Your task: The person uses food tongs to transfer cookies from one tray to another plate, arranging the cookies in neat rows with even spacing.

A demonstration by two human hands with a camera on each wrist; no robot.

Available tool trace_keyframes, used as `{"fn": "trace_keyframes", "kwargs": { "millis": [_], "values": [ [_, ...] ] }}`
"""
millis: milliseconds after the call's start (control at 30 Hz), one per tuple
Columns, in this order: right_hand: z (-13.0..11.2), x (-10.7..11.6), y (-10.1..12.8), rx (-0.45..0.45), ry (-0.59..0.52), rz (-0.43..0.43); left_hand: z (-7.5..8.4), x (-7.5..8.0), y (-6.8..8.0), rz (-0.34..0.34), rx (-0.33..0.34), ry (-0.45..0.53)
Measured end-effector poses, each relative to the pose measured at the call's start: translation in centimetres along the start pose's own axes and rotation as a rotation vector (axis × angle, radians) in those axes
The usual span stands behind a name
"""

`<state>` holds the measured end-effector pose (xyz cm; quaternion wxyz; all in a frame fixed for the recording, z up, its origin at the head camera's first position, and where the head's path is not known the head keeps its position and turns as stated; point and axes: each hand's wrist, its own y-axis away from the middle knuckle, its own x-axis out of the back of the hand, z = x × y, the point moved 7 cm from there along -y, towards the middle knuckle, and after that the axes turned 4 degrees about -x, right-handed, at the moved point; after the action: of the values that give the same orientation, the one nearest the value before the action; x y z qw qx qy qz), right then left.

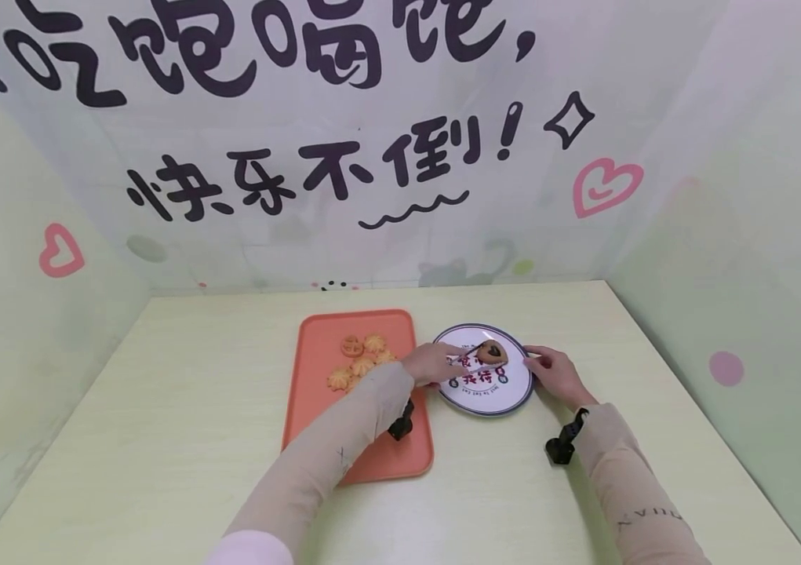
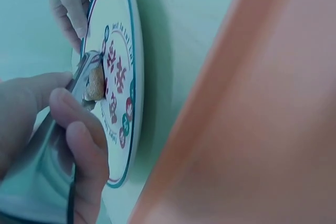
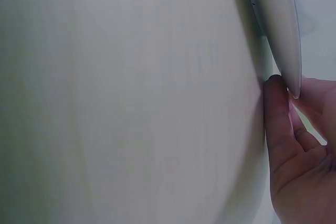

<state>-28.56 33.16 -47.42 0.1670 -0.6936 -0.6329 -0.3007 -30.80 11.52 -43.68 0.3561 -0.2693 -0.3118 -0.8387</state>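
My left hand (image 1: 435, 362) grips metal tongs (image 2: 44, 177), whose tips hold a brown cookie (image 1: 492, 352) with a dark heart-shaped centre. This cookie is at the white plate (image 1: 518, 388), over its printed surface; whether it touches the plate I cannot tell. The plate has a blue rim and red printed characters. At the plate's right edge, my right hand (image 1: 557, 373) pinches the rim, thumb above and fingers underneath, as the right wrist view also shows. The left forearm crosses over an orange tray (image 1: 396, 463) and hides part of it.
Several golden flower-shaped cookies (image 1: 340, 379) and a round brown cookie (image 1: 351, 346) lie on the tray, left of the plate. A pale wooden table (image 1: 160, 408) carries everything. Behind it stands a printed wall covering (image 1: 287, 251), with side panels left and right.
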Motion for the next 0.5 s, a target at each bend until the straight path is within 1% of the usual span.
{"fn": "trace_keyframes", "kwargs": {
  "millis": [167,500],
  "values": [
    [0.2,-0.1,-0.1,0.007,0.001,0.001,-0.4,0.4,-1.1,-0.038,0.017,-0.01],
    [0.2,0.0,-0.2,0.017,0.007,0.004,-1.7,1.2,-2.8,-0.079,-0.023,-0.108]
  ]
}}
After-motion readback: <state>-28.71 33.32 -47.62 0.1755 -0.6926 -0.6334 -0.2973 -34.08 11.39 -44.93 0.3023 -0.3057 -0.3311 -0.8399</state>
